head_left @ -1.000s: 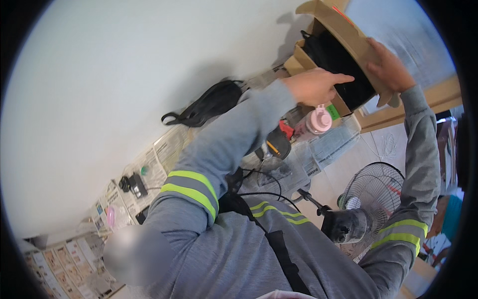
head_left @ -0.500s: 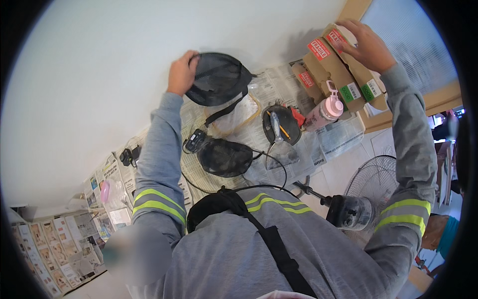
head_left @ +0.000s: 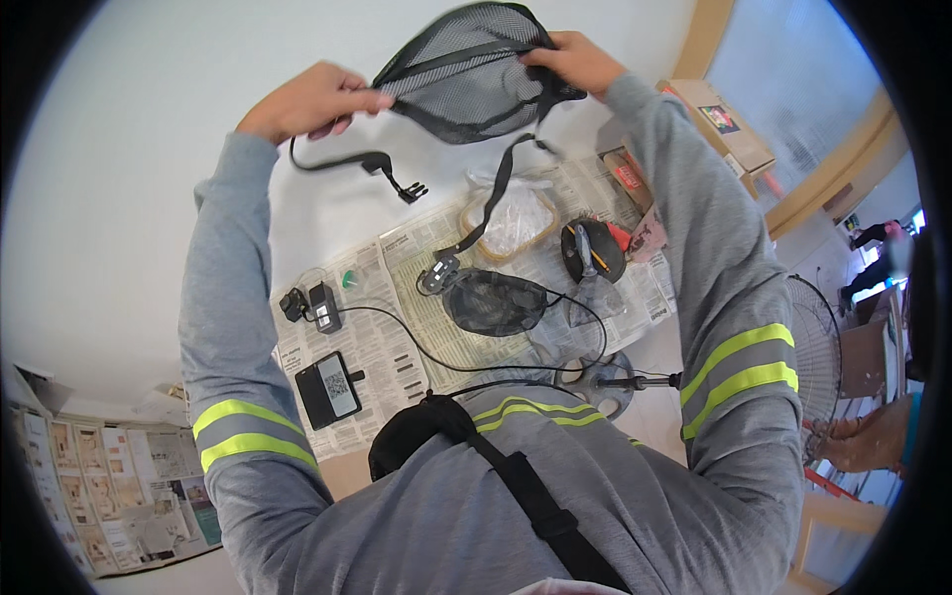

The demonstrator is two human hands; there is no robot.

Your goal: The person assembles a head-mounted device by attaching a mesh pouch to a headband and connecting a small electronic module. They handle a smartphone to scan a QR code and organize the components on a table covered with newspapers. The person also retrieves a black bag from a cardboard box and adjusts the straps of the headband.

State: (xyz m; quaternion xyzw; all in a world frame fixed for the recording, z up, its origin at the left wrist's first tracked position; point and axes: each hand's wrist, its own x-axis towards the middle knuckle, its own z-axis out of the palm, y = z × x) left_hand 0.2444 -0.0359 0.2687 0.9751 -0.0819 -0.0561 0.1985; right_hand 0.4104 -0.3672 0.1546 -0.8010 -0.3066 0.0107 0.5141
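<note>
Both hands hold a black mesh bag up in front of the white wall, above the newspaper. My left hand pinches its left edge between thumb and fingers. On the other side, my right hand is closed on the right edge, with some fingertips hidden by the mesh. A loose black strap with an open buckle dangles below my left hand. From the bag's right side a second black strap hangs down toward the newspaper. A dark seam or band runs across the mesh.
Newspaper carries a second dark mesh pouch, a black cable, a clear plastic-wrapped tray, a dark dish with tools, a black adapter and a phone-like device. Cardboard boxes and a fan stand right.
My right hand has left the cardboard boxes and taken hold of the bag's right edge. The mesh bag has risen off the newspaper, its straps now hanging.
</note>
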